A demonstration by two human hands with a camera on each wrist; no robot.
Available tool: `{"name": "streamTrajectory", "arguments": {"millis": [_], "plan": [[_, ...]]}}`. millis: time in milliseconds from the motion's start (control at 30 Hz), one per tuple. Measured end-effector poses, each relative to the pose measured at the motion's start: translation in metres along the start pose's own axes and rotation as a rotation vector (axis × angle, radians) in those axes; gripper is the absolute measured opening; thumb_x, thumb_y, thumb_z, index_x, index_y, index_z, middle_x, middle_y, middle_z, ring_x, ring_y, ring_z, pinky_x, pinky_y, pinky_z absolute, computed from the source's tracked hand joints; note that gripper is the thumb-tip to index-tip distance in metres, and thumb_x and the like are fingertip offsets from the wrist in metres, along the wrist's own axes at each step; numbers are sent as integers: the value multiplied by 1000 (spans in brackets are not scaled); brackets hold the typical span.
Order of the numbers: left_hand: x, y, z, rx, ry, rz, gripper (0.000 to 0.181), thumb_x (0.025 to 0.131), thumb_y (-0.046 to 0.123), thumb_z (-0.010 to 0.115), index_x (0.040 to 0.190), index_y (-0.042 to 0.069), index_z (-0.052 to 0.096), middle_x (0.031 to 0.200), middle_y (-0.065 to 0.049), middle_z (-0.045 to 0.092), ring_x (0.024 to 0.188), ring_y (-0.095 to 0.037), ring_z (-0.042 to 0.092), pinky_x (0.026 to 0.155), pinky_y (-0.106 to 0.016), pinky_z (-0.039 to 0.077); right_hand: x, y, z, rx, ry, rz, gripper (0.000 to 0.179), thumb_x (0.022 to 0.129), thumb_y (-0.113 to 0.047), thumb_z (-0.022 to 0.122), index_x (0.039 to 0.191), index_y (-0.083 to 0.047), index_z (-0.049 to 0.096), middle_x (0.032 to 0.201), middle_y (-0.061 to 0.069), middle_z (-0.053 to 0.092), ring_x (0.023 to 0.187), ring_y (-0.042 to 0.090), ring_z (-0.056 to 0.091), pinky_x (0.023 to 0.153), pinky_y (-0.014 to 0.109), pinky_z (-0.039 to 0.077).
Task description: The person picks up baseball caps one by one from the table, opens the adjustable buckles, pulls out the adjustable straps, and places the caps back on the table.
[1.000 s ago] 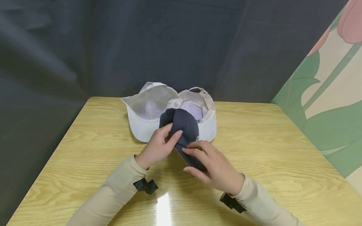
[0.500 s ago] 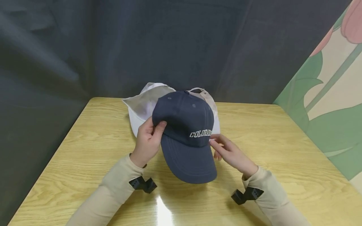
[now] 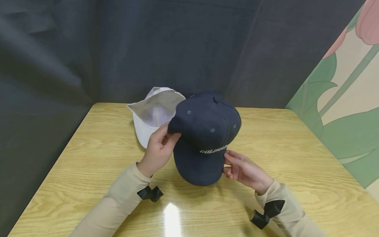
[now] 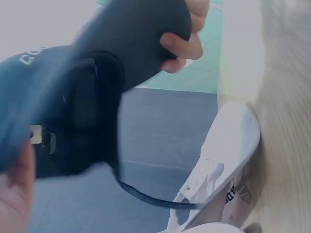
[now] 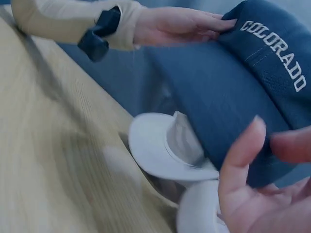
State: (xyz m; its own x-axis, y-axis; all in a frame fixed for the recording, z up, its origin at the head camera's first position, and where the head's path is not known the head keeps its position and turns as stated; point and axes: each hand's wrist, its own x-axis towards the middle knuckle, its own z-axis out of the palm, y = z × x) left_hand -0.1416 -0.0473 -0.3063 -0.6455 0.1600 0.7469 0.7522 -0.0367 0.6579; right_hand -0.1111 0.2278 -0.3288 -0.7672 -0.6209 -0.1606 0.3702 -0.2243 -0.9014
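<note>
A navy baseball cap (image 3: 207, 121) is held up off the table, brim toward me, with white "COLORADO" lettering across its front. My left hand (image 3: 158, 149) pinches the cap's lower edge on the left. At the right side, my right hand (image 3: 245, 171) holds the edge by the brim; its fingertips (image 4: 177, 46) show on the brim in the left wrist view. The hollow inside and back strap of the navy cap (image 4: 82, 107) also show there. Behind it lies an upturned white cap (image 3: 142, 126). A second white cap is hidden in the head view.
Two white caps, one with its brim (image 5: 150, 141) in front and another white cap (image 5: 197, 208) beside it, lie on the wooden table (image 3: 97, 171). A dark curtain (image 3: 177, 49) stands behind the table, and a flower-patterned wall (image 3: 349, 115) is on the right.
The navy cap has turned from side-on to front-facing, then moved right and tipped so more of its crown shows. My right hand has shifted right along with its edge.
</note>
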Motion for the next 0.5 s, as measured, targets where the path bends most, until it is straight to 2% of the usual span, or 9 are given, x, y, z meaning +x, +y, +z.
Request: {"name": "streamTrajectory", "arguments": {"millis": [167,233,300,400,500], "plan": [[0,1,1,133,-80,-199,21,88,-3,57,108,-3,61,93,-14,60,81,-12,60,72,-20,50,-9,-5,-15,-38,116,-54,17,103,-22,33,99,-21,50,86,-11,55,70,3,53,65,15,45],[0,1,1,135,-101,-261,26,89,-1,56,115,-2,59,108,-17,61,91,-22,65,78,-27,54,-16,-7,-25,-33,152,-82,18,102,-22,33,98,-21,51,86,-12,56,71,3,53,65,15,44],[0,0,1,144,-112,-291,27,90,1,55,117,-1,58,112,-17,60,93,-26,65,80,-31,54,-24,-11,-37,-11,202,-115,19,102,-22,35,96,-21,53,84,-12,56,70,4,51,65,16,43],[1,1,1,174,-133,-316,21,92,5,55,112,2,60,112,-14,61,93,-23,65,81,-31,54,-39,-18,-63,61,282,-166,21,102,-21,35,92,-18,54,77,-10,54,67,6,48,63,18,42],[1,0,1,212,-172,-328,16,92,7,55,106,4,63,107,-10,62,93,-22,63,80,-31,53,-54,-26,-93,98,400,-184,23,101,-22,38,83,-15,51,68,-7,48,62,7,43,59,18,40]]}}
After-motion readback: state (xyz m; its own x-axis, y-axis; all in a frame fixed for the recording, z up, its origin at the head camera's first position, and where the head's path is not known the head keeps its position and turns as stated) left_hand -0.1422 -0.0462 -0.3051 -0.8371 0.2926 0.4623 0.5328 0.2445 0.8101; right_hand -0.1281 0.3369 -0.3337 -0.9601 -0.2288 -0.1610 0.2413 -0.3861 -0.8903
